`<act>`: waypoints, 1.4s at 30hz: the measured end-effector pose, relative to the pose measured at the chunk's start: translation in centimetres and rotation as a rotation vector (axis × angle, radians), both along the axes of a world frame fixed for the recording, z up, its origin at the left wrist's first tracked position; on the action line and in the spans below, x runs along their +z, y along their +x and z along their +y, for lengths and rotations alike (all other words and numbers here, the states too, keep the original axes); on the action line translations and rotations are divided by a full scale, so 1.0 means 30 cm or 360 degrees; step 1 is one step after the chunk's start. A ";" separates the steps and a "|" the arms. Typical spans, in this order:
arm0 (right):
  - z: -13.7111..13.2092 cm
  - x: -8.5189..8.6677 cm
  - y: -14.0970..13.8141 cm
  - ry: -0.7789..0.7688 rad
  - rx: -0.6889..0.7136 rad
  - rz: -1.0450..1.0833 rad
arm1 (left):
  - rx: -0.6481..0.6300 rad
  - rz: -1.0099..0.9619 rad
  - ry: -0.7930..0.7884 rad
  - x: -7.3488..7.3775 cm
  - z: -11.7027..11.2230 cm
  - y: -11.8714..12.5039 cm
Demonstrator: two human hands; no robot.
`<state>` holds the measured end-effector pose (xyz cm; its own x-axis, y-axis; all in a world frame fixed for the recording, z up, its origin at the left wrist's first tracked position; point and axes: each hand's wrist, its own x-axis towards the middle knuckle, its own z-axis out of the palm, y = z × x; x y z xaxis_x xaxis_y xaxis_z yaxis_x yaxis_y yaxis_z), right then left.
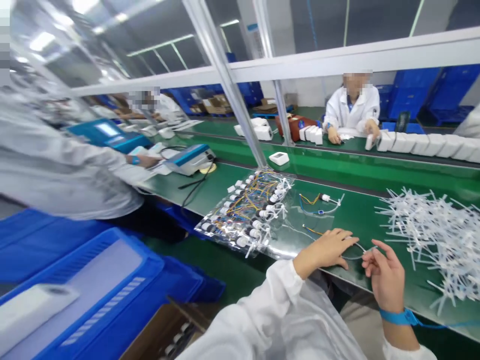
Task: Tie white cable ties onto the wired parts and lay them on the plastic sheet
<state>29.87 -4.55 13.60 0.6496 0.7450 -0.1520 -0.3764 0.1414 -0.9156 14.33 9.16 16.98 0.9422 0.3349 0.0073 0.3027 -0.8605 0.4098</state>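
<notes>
My left hand [327, 248] lies palm down on the green bench, fingers stretched over a thin wire [356, 256] that runs to my right hand [383, 272]. The right hand's fingers curl and pinch that wire's end; a blue wrist strap [398, 316] circles its wrist. Just beyond lies a small harness [321, 202] with blue and yellow wires and a white plug. Left of my hands, a clear plastic sheet [279, 245] carries a batch of finished harnesses [252, 210].
A heap of white cable ties [435, 235] covers the bench at right. Blue crates [90, 290] stand at lower left. A co-worker in grey [56, 165] works at left; another in white [352, 107] sits across the far belt with white boxes [423, 144].
</notes>
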 end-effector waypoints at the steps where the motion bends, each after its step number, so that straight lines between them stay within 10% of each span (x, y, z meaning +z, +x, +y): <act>1: 0.000 0.001 0.002 0.0008 -0.0018 0.0019 | -0.0011 0.0022 0.0028 0.012 0.006 -0.004; 13: -0.007 -0.020 0.015 0.0000 0.0027 0.0028 | 0.0134 0.0329 0.0263 0.061 0.014 -0.022; 18: -0.004 -0.017 0.013 -0.0012 0.0024 0.0026 | 0.0327 0.0245 -0.0037 0.120 0.011 -0.072; 22: -0.002 -0.015 0.013 -0.0020 0.0026 0.0037 | 0.0387 -0.0322 -0.0498 0.257 0.028 -0.175; 26: -0.001 -0.019 0.014 -0.0049 0.0046 0.0079 | 0.0531 -0.0669 -0.0166 0.482 0.201 -0.311; 31: 0.006 -0.031 0.019 -0.0066 0.0071 0.0101 | 0.0612 -0.0594 0.0570 0.663 0.659 -0.394; 35: 0.014 -0.039 0.024 -0.0076 0.0082 0.0121 | 0.0742 -0.0083 0.0618 0.614 0.904 -0.369; 42: 0.022 -0.050 0.028 -0.0012 0.0125 0.0126 | 0.0654 0.0442 0.0277 0.377 0.994 -0.317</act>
